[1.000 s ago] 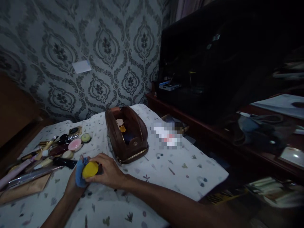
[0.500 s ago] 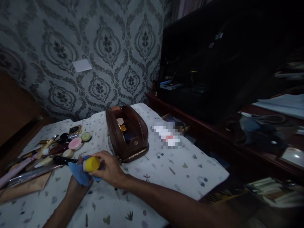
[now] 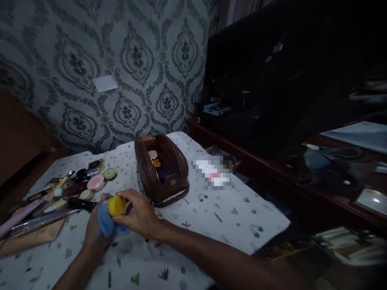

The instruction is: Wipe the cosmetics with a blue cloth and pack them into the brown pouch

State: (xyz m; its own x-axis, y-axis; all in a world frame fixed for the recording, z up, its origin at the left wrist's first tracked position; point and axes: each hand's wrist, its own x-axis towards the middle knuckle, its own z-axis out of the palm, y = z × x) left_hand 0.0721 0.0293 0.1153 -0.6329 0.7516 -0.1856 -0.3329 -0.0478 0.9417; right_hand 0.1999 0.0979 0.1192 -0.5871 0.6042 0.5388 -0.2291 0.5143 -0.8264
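My right hand (image 3: 142,214) pinches a small container with a round yellow lid (image 3: 116,206) between thumb and fingers. Bunched in my left hand (image 3: 96,226) is a blue cloth (image 3: 105,220), pressed against the container's side. Most of the container's body is hidden by the cloth and my fingers. Just beyond my right hand stands a brown cosmetic bag (image 3: 145,173), unzipped at the top, with a few small items inside. Close to my left hand lie a black-handled item (image 3: 81,204), a pink round compact (image 3: 96,182) and a green-topped round container (image 3: 109,174).
Brushes, tubes and other makeup spread over the left of the patterned white cloth (image 3: 208,225), with a flat tan palette (image 3: 33,237) in front. A blurred-out item (image 3: 211,172) lies right of the bag. A dark television (image 3: 266,88) stands on a reddish cabinet (image 3: 229,139).
The blue cloth has shifted up around the container as my left hand turned. The yellow lid has moved slightly left and tilted. The bag has not moved.
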